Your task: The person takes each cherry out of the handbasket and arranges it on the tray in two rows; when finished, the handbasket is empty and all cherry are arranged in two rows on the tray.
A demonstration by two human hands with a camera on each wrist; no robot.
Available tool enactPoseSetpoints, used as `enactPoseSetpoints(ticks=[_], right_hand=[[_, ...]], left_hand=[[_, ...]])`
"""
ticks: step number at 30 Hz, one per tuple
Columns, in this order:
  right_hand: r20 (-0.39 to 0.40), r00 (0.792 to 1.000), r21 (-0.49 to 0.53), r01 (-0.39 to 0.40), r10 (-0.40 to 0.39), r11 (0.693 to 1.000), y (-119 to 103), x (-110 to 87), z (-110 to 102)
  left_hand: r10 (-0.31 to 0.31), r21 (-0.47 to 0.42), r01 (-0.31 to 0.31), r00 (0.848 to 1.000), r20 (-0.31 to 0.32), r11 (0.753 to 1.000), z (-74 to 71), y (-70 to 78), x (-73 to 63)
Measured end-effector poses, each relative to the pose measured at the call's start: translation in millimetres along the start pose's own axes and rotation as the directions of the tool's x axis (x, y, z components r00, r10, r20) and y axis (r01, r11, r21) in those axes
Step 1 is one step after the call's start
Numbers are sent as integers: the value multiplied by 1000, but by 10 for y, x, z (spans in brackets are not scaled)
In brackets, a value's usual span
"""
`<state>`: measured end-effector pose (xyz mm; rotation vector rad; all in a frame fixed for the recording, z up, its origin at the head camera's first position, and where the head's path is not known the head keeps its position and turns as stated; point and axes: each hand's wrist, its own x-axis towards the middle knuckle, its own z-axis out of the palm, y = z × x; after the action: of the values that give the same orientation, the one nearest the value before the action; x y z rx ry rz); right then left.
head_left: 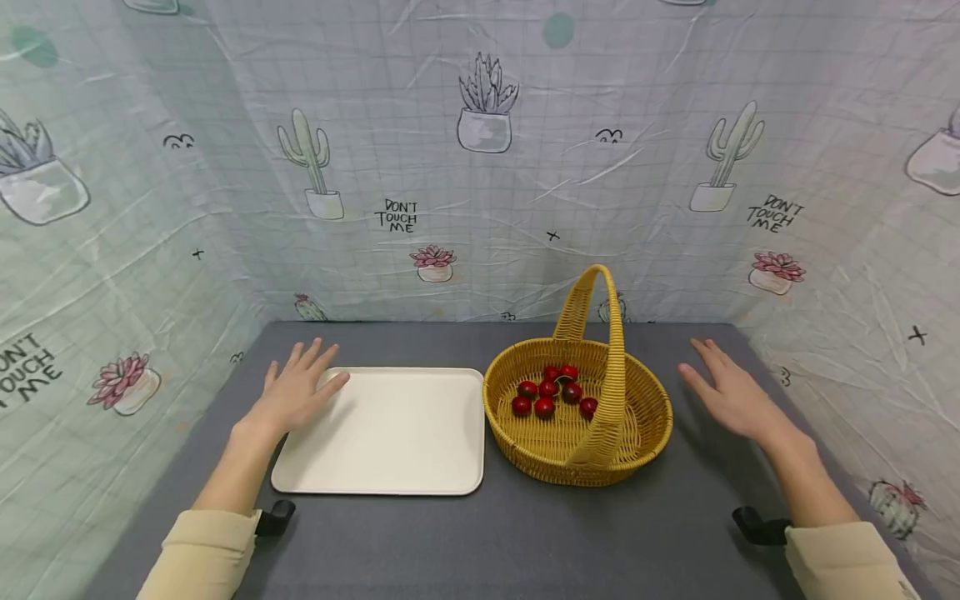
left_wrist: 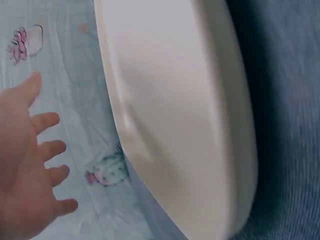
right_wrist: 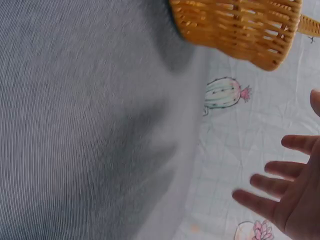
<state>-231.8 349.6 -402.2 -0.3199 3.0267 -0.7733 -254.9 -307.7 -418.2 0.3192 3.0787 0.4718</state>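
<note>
My left hand (head_left: 294, 395) hovers over the left end of a white rectangular tray (head_left: 405, 433), fingers spread and holding nothing. In the left wrist view the same hand (left_wrist: 25, 160) appears beside the tray's pale rim (left_wrist: 225, 100). To the right of the tray stands a yellow wicker basket (head_left: 517, 446) with a tall arched handle (head_left: 617, 367). Several dark red cherries (head_left: 544, 407) lie inside it, mostly on its left side. My right hand (head_left: 731, 396), empty with fingers extended, is held to the right of the basket; the right wrist view shows that hand (right_wrist: 295, 190) below the basket's woven side (right_wrist: 240, 30).
A dark grey cloth-like surface (head_left: 525, 542) lies under the tray and basket. Behind and on both sides hangs a pale curtain (head_left: 480, 192) printed with cacti and potted plants. Black wrist-worn pieces (head_left: 276, 518) sit at both cuffs.
</note>
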Motion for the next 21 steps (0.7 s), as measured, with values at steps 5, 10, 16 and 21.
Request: enactPoseSetpoints(ticks=[5,10,16,21], right_hand=[[-33,999,80,17,-14,997,-93,-8,14],[0,1000,189,-19,19,982,-185,-32,21],[47,998,379,-44,28,924,-245,-46,33],[82,997,474,-52,15,879,-257,-43,46]], left_hand=[[53,-34,-55,997,-51,998,14,200,13],[106,-73,-112,990,-89,991,72,415,20],[183,-143,-203,973,-140,969,144,658,70],[220,-230,-255,961,-168,939,200,800,104]])
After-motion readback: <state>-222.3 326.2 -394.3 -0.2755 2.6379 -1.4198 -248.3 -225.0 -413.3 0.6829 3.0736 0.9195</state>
